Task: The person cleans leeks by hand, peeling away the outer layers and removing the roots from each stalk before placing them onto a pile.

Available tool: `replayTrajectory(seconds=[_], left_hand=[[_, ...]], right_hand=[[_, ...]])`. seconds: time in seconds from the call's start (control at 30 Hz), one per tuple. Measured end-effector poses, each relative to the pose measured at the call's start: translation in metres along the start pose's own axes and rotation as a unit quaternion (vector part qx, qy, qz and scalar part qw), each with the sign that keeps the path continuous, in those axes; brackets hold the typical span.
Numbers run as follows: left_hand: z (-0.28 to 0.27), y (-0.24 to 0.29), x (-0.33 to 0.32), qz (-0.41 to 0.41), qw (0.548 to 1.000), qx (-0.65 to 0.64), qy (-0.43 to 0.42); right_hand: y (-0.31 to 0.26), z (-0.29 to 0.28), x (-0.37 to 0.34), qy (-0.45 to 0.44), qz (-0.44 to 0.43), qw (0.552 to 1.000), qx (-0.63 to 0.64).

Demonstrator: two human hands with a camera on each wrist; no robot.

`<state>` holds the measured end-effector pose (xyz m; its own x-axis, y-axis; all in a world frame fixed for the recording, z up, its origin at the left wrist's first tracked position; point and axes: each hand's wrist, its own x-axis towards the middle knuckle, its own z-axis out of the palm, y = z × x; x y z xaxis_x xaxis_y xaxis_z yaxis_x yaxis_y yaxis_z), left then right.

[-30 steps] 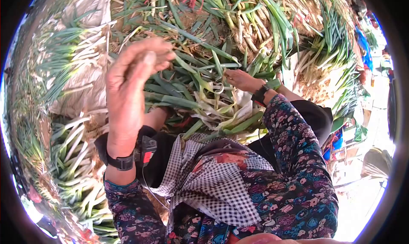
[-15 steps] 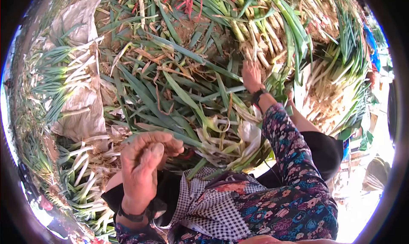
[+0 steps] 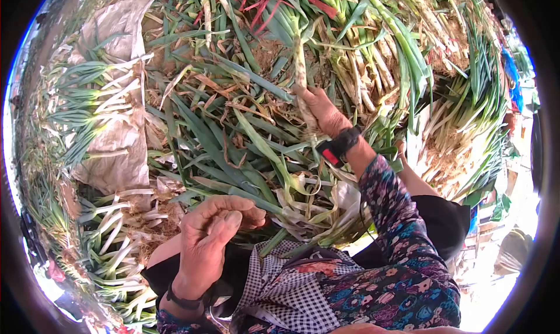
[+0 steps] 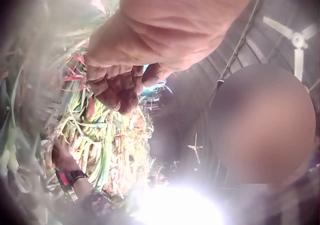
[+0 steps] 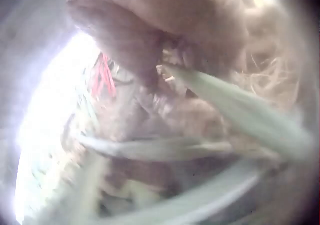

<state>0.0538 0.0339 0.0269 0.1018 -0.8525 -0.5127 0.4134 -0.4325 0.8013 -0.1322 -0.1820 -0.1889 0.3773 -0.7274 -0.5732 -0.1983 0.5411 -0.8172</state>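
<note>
In the head view my right hand (image 3: pixel 328 113) grips a large green onion (image 3: pixel 300 66) low on its pale, dirt-streaked stalk. Its green leaves point away from me, and its root end hangs over the heap of stripped leaves (image 3: pixel 204 133). The right wrist view is blurred, with fingers (image 5: pixel 125 40) close to pale leaf strips (image 5: pixel 240 102). My left hand (image 3: pixel 210 241) is raised above my lap, fingers loosely bent and holding nothing. The left wrist view also has this left hand (image 4: pixel 165 30) with its palm side showing.
More untrimmed green onions (image 3: pixel 364 71) lie at the back, near red ties (image 3: pixel 265 4). Rows of white-stalked onions (image 3: pixel 116 92) rest on a pale sack (image 3: pixel 111 168) at left, with more onions (image 3: pixel 116 241) below. Another onion pile (image 3: pixel 452 141) stands at right, beyond my foot.
My right hand has reached from the leaf heap to the onions at the back, then come back leftward gripping one. My left hand has lowered toward my lap, its fingers still loosely bent.
</note>
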Motion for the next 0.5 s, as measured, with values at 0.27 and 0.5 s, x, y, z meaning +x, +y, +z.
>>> replayTrajectory(seconds=[0.27, 0.5], left_hand=[[-0.004, -0.010, -0.005, 0.044, 0.998, 0.020, -0.030], [-0.009, -0.019, -0.003, 0.107, 0.989, 0.088, -0.050]], right_hand=[[0.091, 0.013, -0.125, -0.093, 0.099, 0.990, 0.031], [0.081, 0.066, -0.227, -0.048, 0.055, 0.995, 0.067]])
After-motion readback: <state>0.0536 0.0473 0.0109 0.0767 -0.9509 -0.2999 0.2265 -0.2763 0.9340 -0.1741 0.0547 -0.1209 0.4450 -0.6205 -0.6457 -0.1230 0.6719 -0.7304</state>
